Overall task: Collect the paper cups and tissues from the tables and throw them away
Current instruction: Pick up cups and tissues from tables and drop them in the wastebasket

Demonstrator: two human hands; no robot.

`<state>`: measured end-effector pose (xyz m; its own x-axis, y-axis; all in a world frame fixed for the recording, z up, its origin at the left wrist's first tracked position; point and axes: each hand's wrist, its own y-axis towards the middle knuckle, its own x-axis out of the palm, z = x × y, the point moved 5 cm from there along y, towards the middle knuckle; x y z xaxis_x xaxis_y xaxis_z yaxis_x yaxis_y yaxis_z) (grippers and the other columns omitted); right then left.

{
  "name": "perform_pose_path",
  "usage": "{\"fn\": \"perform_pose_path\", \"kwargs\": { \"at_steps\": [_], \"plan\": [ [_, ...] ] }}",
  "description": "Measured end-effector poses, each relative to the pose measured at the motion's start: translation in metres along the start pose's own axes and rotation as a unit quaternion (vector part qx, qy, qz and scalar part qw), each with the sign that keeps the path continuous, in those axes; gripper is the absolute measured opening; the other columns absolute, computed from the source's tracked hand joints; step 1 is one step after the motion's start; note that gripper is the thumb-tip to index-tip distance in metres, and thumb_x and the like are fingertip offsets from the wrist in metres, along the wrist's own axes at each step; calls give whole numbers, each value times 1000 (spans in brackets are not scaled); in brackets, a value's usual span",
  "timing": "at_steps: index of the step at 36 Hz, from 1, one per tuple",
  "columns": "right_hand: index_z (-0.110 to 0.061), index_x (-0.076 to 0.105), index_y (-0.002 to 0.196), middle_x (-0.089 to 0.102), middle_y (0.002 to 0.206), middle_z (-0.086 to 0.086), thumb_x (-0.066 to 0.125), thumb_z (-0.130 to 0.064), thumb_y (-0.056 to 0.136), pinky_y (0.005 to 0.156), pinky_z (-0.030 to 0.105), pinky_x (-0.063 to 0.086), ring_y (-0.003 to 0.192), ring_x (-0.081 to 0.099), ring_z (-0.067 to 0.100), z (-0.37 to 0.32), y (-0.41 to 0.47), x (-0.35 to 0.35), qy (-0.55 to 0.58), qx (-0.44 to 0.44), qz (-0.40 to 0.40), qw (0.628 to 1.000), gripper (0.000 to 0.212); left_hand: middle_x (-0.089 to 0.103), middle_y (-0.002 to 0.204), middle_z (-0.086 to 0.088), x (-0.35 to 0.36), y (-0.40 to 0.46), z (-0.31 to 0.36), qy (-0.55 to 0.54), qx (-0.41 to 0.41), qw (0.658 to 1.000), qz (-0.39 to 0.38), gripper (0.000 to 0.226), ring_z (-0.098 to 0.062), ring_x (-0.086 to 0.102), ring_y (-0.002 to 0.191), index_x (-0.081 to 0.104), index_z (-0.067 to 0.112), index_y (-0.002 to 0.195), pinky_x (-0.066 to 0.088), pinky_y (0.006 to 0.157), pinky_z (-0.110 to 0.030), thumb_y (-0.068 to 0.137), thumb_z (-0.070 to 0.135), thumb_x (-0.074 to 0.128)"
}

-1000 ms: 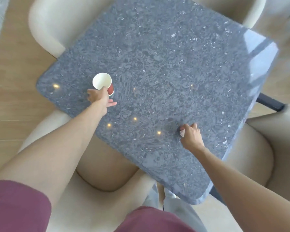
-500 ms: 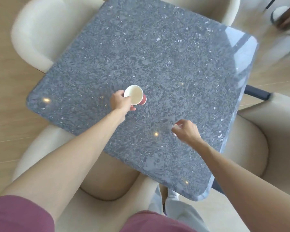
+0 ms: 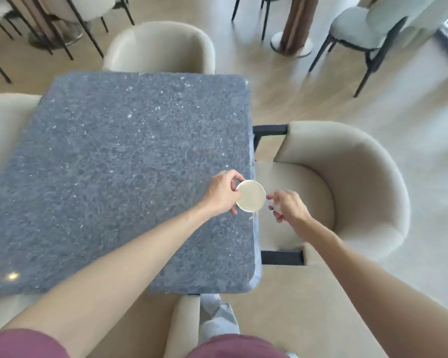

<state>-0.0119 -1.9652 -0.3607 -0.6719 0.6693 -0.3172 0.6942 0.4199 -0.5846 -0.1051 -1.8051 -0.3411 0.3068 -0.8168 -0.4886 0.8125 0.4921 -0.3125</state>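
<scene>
Over the right edge of the grey stone table (image 3: 119, 177), the left hand (image 3: 221, 193) holds the paper cup (image 3: 250, 195) upright, with its fingers curled round the wall just under the rim, and the cup's open mouth faces the camera. Just beside it, over the seat of a beige chair (image 3: 360, 182), the right hand (image 3: 287, 206) has its fingers closed round a small white wad, most likely the tissue (image 3: 277, 207) (it is blurred, so only a little of it shows). The two hands are near each other but not touching. I judge the cup to be very light and thin-walled, so a strong squeeze would dent it; the stiff rolled rim is the safest place to hold. The tissue is soft and weighs almost nothing, so a loose pinch is enough, and it may be pushed into the cup to carry both in one hand. No brand, label or writing can be read on the cup or elsewhere.
</scene>
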Motion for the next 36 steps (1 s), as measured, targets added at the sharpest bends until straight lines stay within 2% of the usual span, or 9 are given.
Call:
{"fn": "perform_pose_path", "kwargs": {
  "at_steps": [2, 6, 13, 16, 18, 20, 24, 29, 36],
  "plan": [
    [-7, 65, 91, 55, 71, 10, 49, -16, 87, 51, 27, 34, 53, 41, 20, 18, -11, -43, 20, -3, 23, 1000, 19, 50, 87, -9, 34, -4, 32, 29, 29, 999, -27, 27, -20, 65, 51, 64, 11, 103, 52, 36, -30, 81, -5, 58],
    [-11, 65, 94, 59, 73, 3, 59, -32, 87, 49, 25, 39, 54, 48, 18, 57, -43, -117, 22, -17, 62, 998, 23, 54, 91, -11, 109, -14, 87, 76, 73, 991, -81, 26, -21, 67, 48, 64, 17, 99, 57, 44, -41, 81, -1, 57],
    [-17, 63, 84, 61, 68, -2, 67, -31, 82, 52, 26, 41, 53, 50, 15, 154, -112, -253, 68, -9, 162, 984, 14, 58, 95, -14, 259, -62, 181, 120, 151, 972, -137, 20, -24, 69, 47, 65, 22, 92, 56, 43, -40, 84, 4, 59],
    [-19, 61, 74, 62, 67, -2, 68, -30, 80, 52, 26, 42, 50, 52, 14, 197, -141, -312, 88, -4, 210, 974, 14, 54, 96, -9, 326, -86, 214, 121, 195, 960, -161, 21, -26, 70, 55, 66, 19, 102, 58, 49, -42, 85, 9, 59],
    [-19, 60, 73, 61, 66, -1, 67, -27, 81, 48, 24, 42, 49, 51, 15, 223, -162, -350, 106, 4, 241, 965, 14, 56, 107, -7, 371, -101, 237, 156, 238, 940, -189, 32, -26, 69, 78, 62, 20, 117, 59, 67, -39, 85, 16, 63],
    [-16, 60, 74, 62, 68, 1, 66, -26, 81, 48, 24, 42, 51, 51, 16, 246, -184, -384, 121, 13, 267, 956, 13, 53, 121, -1, 412, -116, 259, 210, 288, 908, -218, 50, -21, 63, 99, 52, 21, 131, 49, 88, -34, 84, 30, 69],
    [-14, 59, 71, 61, 69, 0, 64, -25, 80, 48, 24, 40, 50, 48, 17, 286, -222, -445, 143, 31, 304, 941, 15, 40, 135, 8, 487, -146, 299, 241, 347, 852, -309, 81, -9, 45, 124, 34, 28, 144, 36, 94, -26, 77, 48, 74],
    [-12, 62, 75, 62, 70, 1, 63, -23, 80, 46, 22, 39, 49, 49, 17, 328, -248, -506, 170, 55, 354, 918, 12, 39, 140, 1, 566, -162, 337, 240, 412, 794, -377, 96, -14, 38, 132, 29, 21, 148, 32, 111, -30, 70, 37, 82],
    [-13, 60, 72, 60, 68, 2, 63, -21, 79, 47, 23, 40, 50, 49, 18, 386, -251, -578, 217, 96, 407, 882, 12, 51, 128, -3, 670, -150, 383, 214, 487, 748, -396, 85, -18, 48, 122, 43, 11, 140, 37, 105, -30, 70, 37, 83]
  ]
}}
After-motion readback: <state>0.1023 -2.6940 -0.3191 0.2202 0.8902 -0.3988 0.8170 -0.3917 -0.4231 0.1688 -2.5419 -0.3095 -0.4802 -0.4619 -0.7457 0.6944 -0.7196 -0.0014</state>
